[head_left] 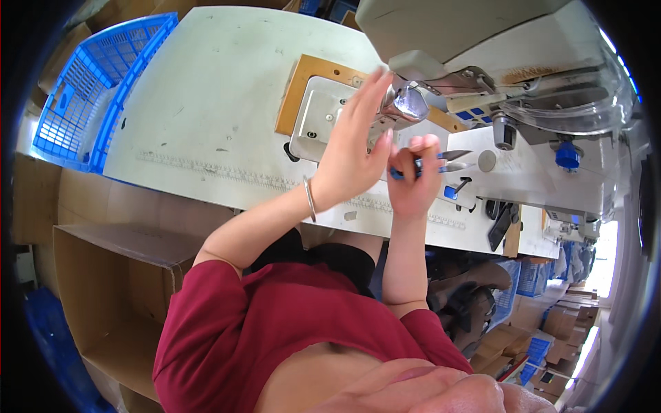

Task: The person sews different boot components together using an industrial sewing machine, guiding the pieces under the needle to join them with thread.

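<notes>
See at the upper left of the frame a blue plastic basket (103, 153) beside the pale tabletop (220, 82), and at the lower left an open cardboard box (120, 237) below table level. Find a ruler strip (213, 165) running from left of centre toward the right, close to the table's near edge. Wear a dark red top (296, 296) at bottom centre and a metal bangle (308, 198) on the left wrist. Have a tan board (288, 113) at upper centre, with a pale metal plate (323, 96) on top. Raise the left hand (348, 158) over that plate, open and flat, fingers straight and together, pointing up the frame beside a shiny metal part (411, 103) of the machine. Cannot tell contact from a narrow gap there. Grip the blue-handled scissors (452, 155) in the closed right hand (416, 182), just right of centre, blades slightly apart and pointing right. Note the large pale machine (461, 27) across the upper right, then a round metal disc (487, 161) just right of the blades, dark objects (501, 227) at the table's right end, a blue knob (568, 157) at the right, and more blue baskets (532, 279) at the lower right.
</notes>
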Motion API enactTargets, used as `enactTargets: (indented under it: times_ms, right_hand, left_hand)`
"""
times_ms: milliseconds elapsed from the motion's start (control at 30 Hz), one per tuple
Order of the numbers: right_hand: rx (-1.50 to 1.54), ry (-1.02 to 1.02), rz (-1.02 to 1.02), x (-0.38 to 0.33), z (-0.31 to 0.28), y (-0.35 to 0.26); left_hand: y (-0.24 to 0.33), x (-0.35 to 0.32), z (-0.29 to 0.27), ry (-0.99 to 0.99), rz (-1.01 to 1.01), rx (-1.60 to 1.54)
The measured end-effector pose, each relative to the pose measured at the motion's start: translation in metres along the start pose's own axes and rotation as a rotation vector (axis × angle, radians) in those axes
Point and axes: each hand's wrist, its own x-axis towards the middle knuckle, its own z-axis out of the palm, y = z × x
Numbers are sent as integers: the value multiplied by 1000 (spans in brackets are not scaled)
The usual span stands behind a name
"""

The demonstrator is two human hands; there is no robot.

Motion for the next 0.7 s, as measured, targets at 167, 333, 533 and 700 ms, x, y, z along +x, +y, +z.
enactTargets:
  times_ms: [167,333,533,700]
  right_hand:
    - [-311,95,-69,-9,17,-16]
    - [-1176,469,-598,-46,-18,-124]
    - [-1617,1022,-1310,-48,-87,-402]
    - [-2217,974,-163,-7,-183,-608]
  left_hand:
    - [-6,-1,-12,-103,562,624]
    - [-20,1,-20,-233,501,445]
    - [-17,7,-21,-351,398,371]
    - [-20,14,-6,-329,389,265]
